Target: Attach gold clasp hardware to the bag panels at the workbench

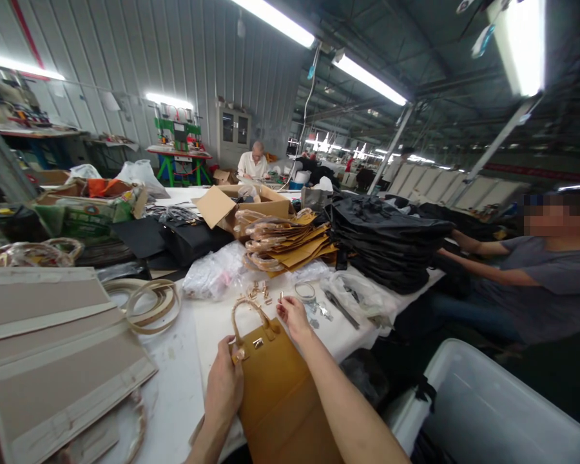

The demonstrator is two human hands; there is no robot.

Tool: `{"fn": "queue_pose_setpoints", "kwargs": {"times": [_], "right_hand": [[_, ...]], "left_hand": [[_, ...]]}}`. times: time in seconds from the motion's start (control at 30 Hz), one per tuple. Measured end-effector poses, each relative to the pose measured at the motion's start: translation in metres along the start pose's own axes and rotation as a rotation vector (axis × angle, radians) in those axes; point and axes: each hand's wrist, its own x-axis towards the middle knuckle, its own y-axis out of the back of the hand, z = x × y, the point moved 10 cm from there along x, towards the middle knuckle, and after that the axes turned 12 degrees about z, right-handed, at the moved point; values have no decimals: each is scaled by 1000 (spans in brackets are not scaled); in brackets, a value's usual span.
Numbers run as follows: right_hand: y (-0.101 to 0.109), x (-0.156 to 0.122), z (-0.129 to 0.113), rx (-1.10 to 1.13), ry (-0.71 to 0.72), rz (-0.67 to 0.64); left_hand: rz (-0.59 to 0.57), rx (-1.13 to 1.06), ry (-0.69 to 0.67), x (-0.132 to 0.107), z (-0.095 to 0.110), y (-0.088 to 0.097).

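Observation:
A mustard-brown handbag panel (275, 386) with a wrapped top handle (245, 304) lies in front of me, its lower part running out of view. At its left edge, just below the handle's base, my left hand (225, 380) grips it. A small metal fitting (258, 343) sits on the panel under the handle. My right hand (294, 316) is raised above the panel's upper right corner, pinching a small gold-coloured metal piece (281, 296) between the fingertips. Several similar gold-coloured pieces (258, 290) lie on the white table (174, 374) just beyond the handle.
Behind are stacked mustard panels with wrapped handles (290, 241), a black bag stack (381, 238) and an open cardboard box (265, 201). Strap rolls (152, 306) and grey-beige boards (53, 367) lie left. A pale bin (502, 399) and a co-worker (551, 270) are right; another person (252, 164) sits farther back.

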Motion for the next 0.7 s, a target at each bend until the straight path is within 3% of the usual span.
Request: {"fn": "queue_pose_setpoints", "kwargs": {"times": [0.17,0.37,0.5,0.7], "right_hand": [[21,-24,-15,-164,49,-120],[36,-37,-56,-595,235,-363],[30,-47,-68,-835,410,-465],[9,-61,-49,-903,545,-455]], "left_hand": [[11,8,-29,0,3,1],[-2,-22,26,3,-5,-2],[-20,-134,60,6,-7,-2],[-8,-331,91,7,-2,8]]}}
